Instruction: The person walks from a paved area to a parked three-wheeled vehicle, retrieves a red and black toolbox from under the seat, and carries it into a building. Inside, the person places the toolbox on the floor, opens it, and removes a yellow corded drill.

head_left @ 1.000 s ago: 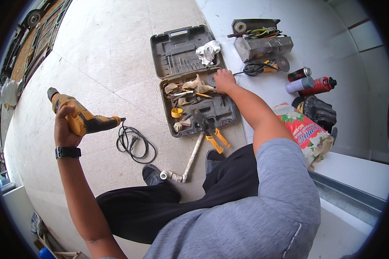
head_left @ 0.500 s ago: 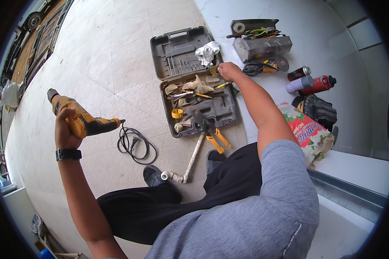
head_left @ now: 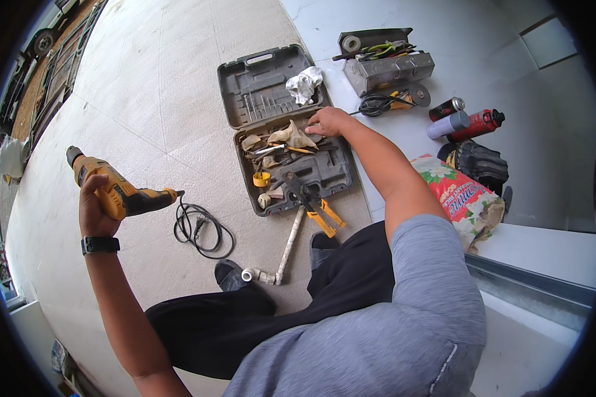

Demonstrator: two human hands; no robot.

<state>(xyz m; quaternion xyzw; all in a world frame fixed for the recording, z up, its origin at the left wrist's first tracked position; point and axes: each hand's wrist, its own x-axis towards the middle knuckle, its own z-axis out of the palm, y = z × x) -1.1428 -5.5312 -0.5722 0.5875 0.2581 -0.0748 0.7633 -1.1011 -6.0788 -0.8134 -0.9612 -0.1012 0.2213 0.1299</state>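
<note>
My left hand (head_left: 98,210) is closed around the handle of a yellow and black power drill (head_left: 112,185), held up with its chuck pointing away and left. The drill's black cord (head_left: 212,235) lies coiled on the floor. My right hand (head_left: 329,123) reaches over the right side of an open black tool case (head_left: 228,86), fingers apart above loose tools and crumpled brown paper (head_left: 294,136); its fingertips are partly hidden. Thin drill bits (head_left: 265,106) and a white rag (head_left: 304,86) lie in the lid. Yellow-handled cutters (head_left: 318,210) rest over the case's near edge.
A white pipe with an elbow (head_left: 286,251) lies between my feet. Right of the case are a metal toolbox (head_left: 394,71), an angle grinder (head_left: 407,98), spray cans (head_left: 449,124), a red bottle (head_left: 477,126), a black bag (head_left: 487,165) and a printed sack (head_left: 453,192).
My right hand has moved from the case's right edge inward and nearer, over the loose tools. The yellow-tipped tool beside it no longer shows. My left hand still holds the drill.
</note>
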